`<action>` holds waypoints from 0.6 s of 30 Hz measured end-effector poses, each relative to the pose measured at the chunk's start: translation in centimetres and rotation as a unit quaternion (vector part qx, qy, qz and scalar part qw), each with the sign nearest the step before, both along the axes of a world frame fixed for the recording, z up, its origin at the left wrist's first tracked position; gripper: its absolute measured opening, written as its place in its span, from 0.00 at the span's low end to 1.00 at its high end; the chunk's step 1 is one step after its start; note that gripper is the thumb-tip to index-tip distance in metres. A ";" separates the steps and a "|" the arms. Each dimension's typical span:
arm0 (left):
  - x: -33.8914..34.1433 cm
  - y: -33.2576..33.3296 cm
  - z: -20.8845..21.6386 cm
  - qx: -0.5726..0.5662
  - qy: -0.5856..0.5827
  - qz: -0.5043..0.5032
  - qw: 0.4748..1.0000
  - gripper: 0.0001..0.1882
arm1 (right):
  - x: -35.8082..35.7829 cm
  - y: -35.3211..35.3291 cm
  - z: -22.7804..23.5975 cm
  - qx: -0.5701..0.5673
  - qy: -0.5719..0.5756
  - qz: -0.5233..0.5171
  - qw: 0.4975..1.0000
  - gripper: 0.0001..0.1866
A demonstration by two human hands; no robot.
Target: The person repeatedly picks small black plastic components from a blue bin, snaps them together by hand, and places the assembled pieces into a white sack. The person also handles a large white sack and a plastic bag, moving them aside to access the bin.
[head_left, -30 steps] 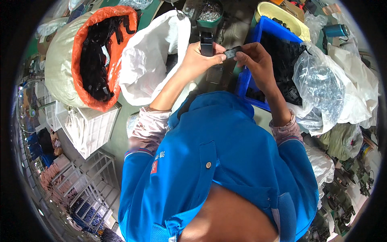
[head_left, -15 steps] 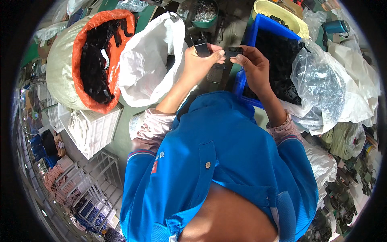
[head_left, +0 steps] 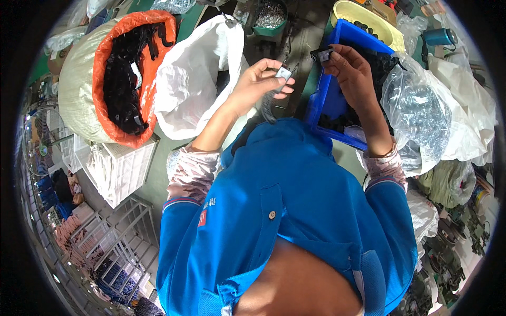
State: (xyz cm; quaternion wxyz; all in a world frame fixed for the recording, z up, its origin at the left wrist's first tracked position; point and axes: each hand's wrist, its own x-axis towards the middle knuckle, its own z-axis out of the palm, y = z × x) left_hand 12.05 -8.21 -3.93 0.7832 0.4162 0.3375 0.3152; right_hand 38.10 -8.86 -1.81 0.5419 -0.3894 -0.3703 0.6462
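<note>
My left hand (head_left: 254, 85) is closed over the work area, thumb and fingers pinching a dark part with a shiny pale end (head_left: 283, 73). Below that hand hangs a curved black strip (head_left: 268, 108); whether it belongs to the same part I cannot tell. Apart from it on the right, my right hand (head_left: 352, 68) pinches a small black plastic part (head_left: 320, 54) between thumb and fingers, above the left side of a blue bin (head_left: 314, 102). Black parts (head_left: 337, 117) lie in this bin. What the palms hide does not show.
An open white sack (head_left: 184, 89) stands left of my left hand. Further left is an orange-lined sack (head_left: 100, 79) of black pieces. A green tub (head_left: 270, 30) of small metal parts and a yellow tub (head_left: 392, 32) sit at the back. Clear plastic bags (head_left: 419, 105) crowd the right.
My hands have parted. The right has moved right and slightly up with a small black part. The left has turned, and the shiny end of its part now faces up.
</note>
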 end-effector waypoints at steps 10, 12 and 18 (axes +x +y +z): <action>0.2 -1.2 0.9 0.015 0.009 -0.043 0.999 0.22 | -0.4 0.5 0.7 0.006 -0.141 0.076 0.987 0.14; 0.3 -1.4 0.7 0.015 0.003 -0.043 0.999 0.22 | -0.5 0.5 0.7 0.008 -0.156 0.088 0.984 0.15; 0.3 -1.7 0.5 0.026 0.016 -0.059 0.998 0.21 | -0.7 0.8 1.1 0.021 -0.190 0.087 0.978 0.15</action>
